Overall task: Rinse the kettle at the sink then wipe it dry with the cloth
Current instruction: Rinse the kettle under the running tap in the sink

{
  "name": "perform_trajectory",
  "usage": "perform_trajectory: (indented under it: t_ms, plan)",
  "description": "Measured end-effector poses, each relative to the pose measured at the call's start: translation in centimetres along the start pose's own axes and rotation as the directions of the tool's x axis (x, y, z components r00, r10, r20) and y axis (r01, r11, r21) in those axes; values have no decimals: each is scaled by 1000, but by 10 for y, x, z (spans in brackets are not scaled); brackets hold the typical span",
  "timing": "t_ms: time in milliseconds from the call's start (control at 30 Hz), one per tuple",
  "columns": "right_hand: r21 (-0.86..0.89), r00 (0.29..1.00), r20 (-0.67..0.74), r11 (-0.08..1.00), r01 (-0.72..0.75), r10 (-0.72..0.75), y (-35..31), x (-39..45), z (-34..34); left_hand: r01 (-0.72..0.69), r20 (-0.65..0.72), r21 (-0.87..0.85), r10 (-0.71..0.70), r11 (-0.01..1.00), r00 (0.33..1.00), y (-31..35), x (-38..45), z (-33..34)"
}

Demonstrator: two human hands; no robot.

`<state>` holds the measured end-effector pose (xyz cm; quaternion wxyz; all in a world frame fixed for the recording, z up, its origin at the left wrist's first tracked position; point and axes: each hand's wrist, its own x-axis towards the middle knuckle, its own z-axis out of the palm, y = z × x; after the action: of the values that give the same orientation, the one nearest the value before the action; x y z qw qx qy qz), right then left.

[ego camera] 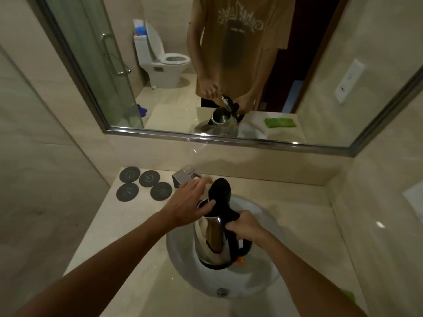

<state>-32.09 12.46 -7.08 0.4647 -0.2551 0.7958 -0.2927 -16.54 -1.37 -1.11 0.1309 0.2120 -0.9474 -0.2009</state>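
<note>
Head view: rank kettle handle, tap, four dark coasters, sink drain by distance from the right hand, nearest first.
1. kettle handle: gripped in the right hand.
2. tap: behind the basin, up-left.
3. sink drain: at the basin's near edge; close to the tap's rank.
4. coasters: far left on the counter.

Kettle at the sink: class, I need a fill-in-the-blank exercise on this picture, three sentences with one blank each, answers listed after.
1. The right hand grips the kettle by its black ____.
2. The kettle's lid stands ____.
3. Left of the tap, ____ dark round coasters lie on the counter, while the left hand is at the kettle's mouth.

Missing words: handle; open; four
</note>
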Motion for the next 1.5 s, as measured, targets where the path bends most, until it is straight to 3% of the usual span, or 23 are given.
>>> perform_trajectory:
  t_ms: [300, 700, 900, 1133, 1500]
  plan:
    - [-22, 995, 37, 996, -87, 88, 17, 32, 0, 182, -38, -54, -184, 982, 982, -43, 25, 33]
    - [-26, 995, 65, 997, -70, 72, 26, 85, 20, 270, 227, 50, -274, 962, 935, -115, 97, 72]
    - [-21, 995, 39, 996, -88, 89, 26, 103, 27, 295, 158, 151, -317, 944, 935, -128, 121, 78]
    - [-147, 993, 93, 987, -64, 79, 11, 115, 28, 346, 58, 154, -358, 926, 932, -133, 121, 85]
    - [-177, 994, 82, 982, -60, 75, 7, 119, 29, 340, 39, 142, -348, 930, 937, -133, 122, 84]
